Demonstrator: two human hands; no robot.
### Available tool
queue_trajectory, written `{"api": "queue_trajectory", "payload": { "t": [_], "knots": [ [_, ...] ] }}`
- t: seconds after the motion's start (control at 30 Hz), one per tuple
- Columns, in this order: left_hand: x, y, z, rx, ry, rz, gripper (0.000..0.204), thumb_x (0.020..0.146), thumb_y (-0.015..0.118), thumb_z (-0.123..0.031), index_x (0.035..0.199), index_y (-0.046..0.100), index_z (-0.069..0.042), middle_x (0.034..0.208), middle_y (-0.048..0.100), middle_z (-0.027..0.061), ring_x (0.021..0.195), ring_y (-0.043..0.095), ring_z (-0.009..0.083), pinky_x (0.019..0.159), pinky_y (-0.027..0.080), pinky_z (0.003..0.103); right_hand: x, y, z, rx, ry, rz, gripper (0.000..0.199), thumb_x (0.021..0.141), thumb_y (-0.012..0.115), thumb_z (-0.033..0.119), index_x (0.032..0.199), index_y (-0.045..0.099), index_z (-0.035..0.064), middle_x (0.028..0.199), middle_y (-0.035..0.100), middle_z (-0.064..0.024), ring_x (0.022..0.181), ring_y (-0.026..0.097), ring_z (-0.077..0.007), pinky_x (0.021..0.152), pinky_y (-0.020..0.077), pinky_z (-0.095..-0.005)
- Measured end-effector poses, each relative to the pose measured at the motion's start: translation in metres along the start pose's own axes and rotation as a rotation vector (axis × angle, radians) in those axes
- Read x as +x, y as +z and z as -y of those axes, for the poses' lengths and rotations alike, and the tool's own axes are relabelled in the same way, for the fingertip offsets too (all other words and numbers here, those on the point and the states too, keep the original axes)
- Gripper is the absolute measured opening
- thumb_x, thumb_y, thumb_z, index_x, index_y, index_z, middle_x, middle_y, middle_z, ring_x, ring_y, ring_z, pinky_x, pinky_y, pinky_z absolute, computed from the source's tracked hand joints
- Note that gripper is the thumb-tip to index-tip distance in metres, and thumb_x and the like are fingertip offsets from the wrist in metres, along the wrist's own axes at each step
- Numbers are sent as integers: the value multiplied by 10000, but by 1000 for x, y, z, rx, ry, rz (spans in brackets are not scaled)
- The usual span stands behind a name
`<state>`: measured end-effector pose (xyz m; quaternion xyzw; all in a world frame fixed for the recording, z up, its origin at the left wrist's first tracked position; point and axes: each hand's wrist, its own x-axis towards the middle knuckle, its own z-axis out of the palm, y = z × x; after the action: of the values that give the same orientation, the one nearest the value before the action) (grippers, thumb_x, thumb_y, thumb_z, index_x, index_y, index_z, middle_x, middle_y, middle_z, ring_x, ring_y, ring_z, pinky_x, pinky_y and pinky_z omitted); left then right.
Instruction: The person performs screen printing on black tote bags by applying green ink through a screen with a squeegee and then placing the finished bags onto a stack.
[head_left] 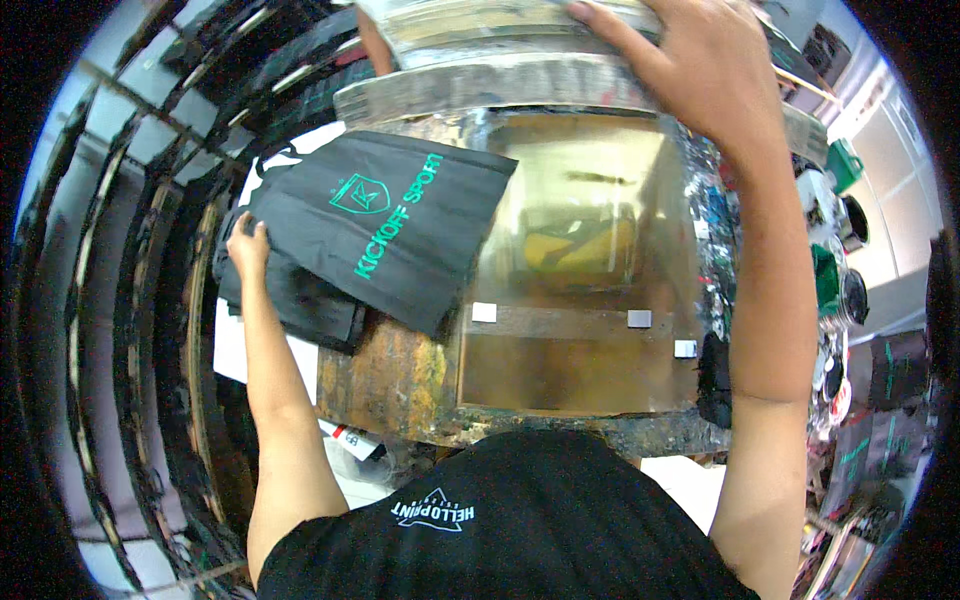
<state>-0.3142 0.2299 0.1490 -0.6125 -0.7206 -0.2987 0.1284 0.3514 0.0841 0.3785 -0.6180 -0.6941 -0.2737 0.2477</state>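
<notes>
My left hand pinches the left edge of a black drawstring bag with a green shield and lettering. The bag lies tilted over the left side of the worktable, its right corner overlapping a shiny brownish printing board. More black fabric shows underneath it. At the far side, my right hand is on a raised, worn printing screen frame, thumb stretched to the left. The upper picture edge cuts off some of its fingers.
Small white tabs sit on the board. Paint stains cover the wooden table. Drying racks stand along the left. Ink tubs, including a green one, crowd the right side. Dark printed pieces hang or lie beyond them.
</notes>
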Motion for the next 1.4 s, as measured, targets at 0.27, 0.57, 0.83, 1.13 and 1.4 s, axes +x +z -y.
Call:
{"api": "queue_trajectory", "payload": {
  "t": [0.27, 0.57, 0.83, 1.13, 1.4],
  "knots": [
    [-238, -26, -187, -507, 266, 25, 148, 968, 775, -165, 892, 753, -40, 797, 686, 112, 670, 617, 279, 632, 486, 402, -9, 4, 2, 11, -92, -109, 574, 1017, 609, 584, 1035, 728, 23, 953, 733, -217, 945, 687, -423, 883, 484, -537],
    [-324, -23, -231, -608, 164, 421, 194, 948, 803, -262, 948, 794, -69, 880, 735, 127, 803, 710, 317, 695, 557, 406, -7, 3, -1, -34, -67, -35, 516, 1047, 594, 527, 1110, 712, 29, 975, 727, -242, 959, 684, -417, 866, 454, -475],
    [-233, -55, -146, -420, 138, -181, 153, 892, 835, -160, 892, 753, -30, 896, 737, 122, 840, 679, 334, 793, 522, 443, -18, -1, 10, -13, -24, -19, 552, 1007, 639, 571, 1026, 700, 23, 959, 709, -213, 975, 666, -398, 901, 433, -494],
    [-252, -34, -75, -5, 18, 367, 939, 880, 760, -669, 1543, 559, -34, 1718, 317, 262, 1598, 240, 481, 1317, 170, 583, -13, -6, 11, 5, -36, -25, 509, 994, 671, 514, 948, 676, 7, 941, 703, -195, 949, 653, -389, 891, 425, -490],
    [-244, -45, -84, -50, 12, 405, 634, 991, 692, -467, 1451, 640, -33, 1614, 469, 294, 1511, 393, 515, 1272, 300, 553, -20, 0, 10, 13, -54, -82, 520, 956, 703, 551, 955, 703, 31, 875, 687, -138, 886, 650, -348, 869, 415, -481]
  ]
}}
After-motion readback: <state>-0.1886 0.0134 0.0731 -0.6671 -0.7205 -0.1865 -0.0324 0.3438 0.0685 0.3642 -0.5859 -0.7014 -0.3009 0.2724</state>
